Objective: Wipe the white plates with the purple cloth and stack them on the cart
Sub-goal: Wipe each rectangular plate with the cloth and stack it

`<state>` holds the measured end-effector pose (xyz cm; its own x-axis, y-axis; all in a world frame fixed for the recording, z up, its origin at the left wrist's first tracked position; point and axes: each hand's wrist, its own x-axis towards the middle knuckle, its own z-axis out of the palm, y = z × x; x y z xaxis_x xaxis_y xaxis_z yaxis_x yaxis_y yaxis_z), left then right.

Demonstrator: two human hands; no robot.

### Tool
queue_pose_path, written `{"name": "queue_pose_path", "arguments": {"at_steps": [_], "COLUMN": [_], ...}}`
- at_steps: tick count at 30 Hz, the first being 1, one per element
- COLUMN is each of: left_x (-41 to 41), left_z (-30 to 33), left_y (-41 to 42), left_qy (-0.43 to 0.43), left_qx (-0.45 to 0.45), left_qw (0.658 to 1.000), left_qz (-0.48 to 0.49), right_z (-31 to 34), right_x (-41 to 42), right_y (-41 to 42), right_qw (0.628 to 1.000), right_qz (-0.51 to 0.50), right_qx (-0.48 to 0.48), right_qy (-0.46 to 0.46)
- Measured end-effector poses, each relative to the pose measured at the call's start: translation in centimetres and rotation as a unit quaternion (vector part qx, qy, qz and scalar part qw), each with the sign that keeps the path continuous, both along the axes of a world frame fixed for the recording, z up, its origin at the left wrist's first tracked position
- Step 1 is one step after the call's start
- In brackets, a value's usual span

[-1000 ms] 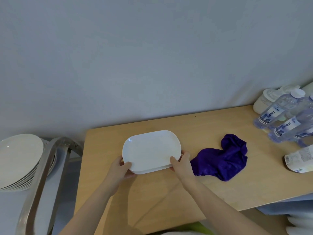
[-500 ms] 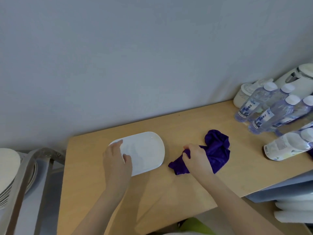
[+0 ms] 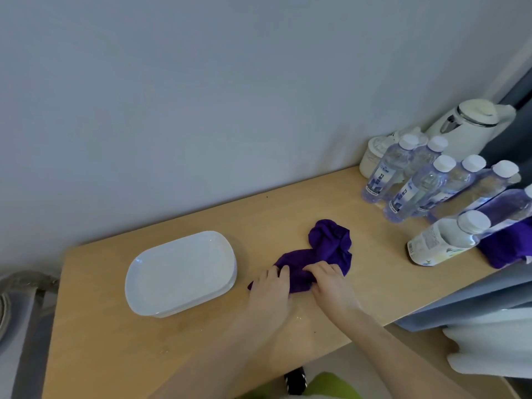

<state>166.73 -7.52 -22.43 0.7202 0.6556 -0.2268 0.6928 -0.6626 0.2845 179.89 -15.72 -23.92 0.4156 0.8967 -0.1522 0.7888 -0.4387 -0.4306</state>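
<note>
gathering the cloth (image 3: pixel 322 260) at the near edge of the table (image 3: pixel 121 349), both hands sit side by side on its near end. the left hand (image 3: pixel 270 295) lies over the left tip with fingers only lightly bent; i cannot tell whether it pinches or just presses. the right hand (image 3: pixel 331 283) has its fingers curled down into the fabric, bunching it. the cloth is one crumpled purple piece, soft and limp; it should weigh almost nothing and fold to any shape, so i would take it as a wad in one palm, not by a corner.

just left of the hands, apart from them, the plates (image 3: pixel 178 272) rest in a low stack, at least two by the rims, the exact count unclear. they look hard, glossy and breakable, likely slick; best held by the short edges with a thumb on the rim. none is on the cart (image 3: pixel 26 286), whose rail shows at the far left.

farther right stand about seven bottles (image 3: pixel 408 194), a second purple cloth under one, then one kettle (image 3: pixel 472 125) and one white jar (image 3: pixel 372 158) by the wall.
</note>
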Motion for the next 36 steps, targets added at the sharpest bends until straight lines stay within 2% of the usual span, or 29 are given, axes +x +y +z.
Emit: {"name": "queue_pose_path", "arguments": {"at_steps": [5,9,11,14,16,18,24,26,29,31,33,36], "left_x": [1.5,2.6,3.0,3.3,3.3,3.0,1.3,0.7,-0.7,-1.7,-2.5,-3.0], "left_z": [0.5,3.2,5.0,7.7,9.5,11.3,13.3,13.4,13.5,13.3,12.9,11.8], "left_y": [1.2,2.3,2.6,3.0,3.4,3.9,3.7,3.4,3.4,3.6,3.6,3.3], "left_qy": [-0.01,-0.138,-0.219,-0.343,-0.39,-0.418,-0.471,-0.494,-0.536,-0.55,-0.544,-0.509], "left_qx": [-0.013,-0.048,-0.113,-0.233,-0.255,-0.257,-0.272,-0.285,-0.298,-0.276,-0.253,-0.249], "left_qw": [1.0,0.988,0.963,0.893,0.863,0.847,0.809,0.785,0.733,0.723,0.731,0.754], "left_qz": [0.026,0.053,0.107,0.176,0.194,0.206,0.223,0.243,0.295,0.312,0.326,0.332], "right_z": [3.3,6.9,8.8,11.9,13.4,14.1,13.6,12.6,11.7,12.0,12.7,14.1], "right_x": [1.4,2.0,2.5,3.2,3.8,4.2,4.2,4.0,3.5,2.9,2.0,0.4], "right_y": [1.7,3.2,3.6,4.1,4.1,4.0,4.4,4.4,4.3,4.2,4.3,5.3], "right_qw": [0.986,0.962,0.948,0.918,0.902,0.902,0.934,0.938,0.936,0.915,0.874,0.768], "right_qz": [-0.043,-0.069,-0.077,-0.079,-0.063,-0.034,0.075,0.101,0.076,0.031,-0.006,0.017], "right_qx": [0.118,0.183,0.211,0.243,0.235,0.199,0.051,0.014,0.053,0.106,0.137,0.168], "right_qy": [0.112,0.19,0.225,0.304,0.356,0.381,0.345,0.33,0.34,0.387,0.466,0.618]}}
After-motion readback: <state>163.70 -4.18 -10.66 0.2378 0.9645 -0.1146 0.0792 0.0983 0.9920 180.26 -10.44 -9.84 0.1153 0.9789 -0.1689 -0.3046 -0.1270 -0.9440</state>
